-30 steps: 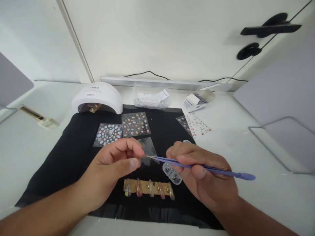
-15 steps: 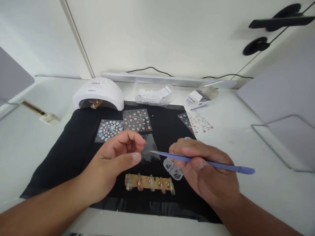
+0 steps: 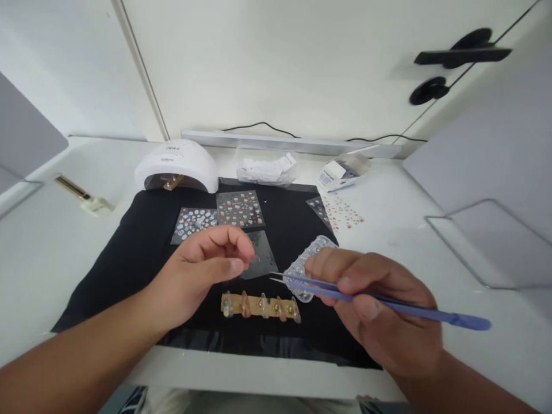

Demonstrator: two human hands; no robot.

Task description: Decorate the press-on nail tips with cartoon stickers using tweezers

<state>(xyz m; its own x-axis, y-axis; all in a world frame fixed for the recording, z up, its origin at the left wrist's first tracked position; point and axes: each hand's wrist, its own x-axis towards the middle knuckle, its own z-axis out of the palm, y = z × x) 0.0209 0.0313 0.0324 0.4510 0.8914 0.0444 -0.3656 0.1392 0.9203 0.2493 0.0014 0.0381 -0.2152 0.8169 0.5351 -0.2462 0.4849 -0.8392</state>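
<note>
I see the right hand (image 3: pixel 379 310) closest to me. Its grip is pinched tight on the blue tweezers (image 3: pixel 371 299), and the thin tips point left, just above the strip of fake nails (image 3: pixel 261 305). The left hand (image 3: pixel 202 273) floats over the black mat (image 3: pixel 129 247). Its thumb and first finger are close together, but I cannot tell if they pinch anything. The tweezer tips are near that hand but not touching it. The nail strip lies on the mat between the two hands. Just past it, a clear little box with many small cups (image 3: pixel 307 260) peeks out from behind the right fingers. A see-through sticker sheet (image 3: pixel 261 259) lies beside the left fingers. Farther back are two bright sticker sheets (image 3: pixel 215 214). At the far edge of the surface (image 3: pixel 409 230) sits a white nail lamp (image 3: pixel 177 168).
</note>
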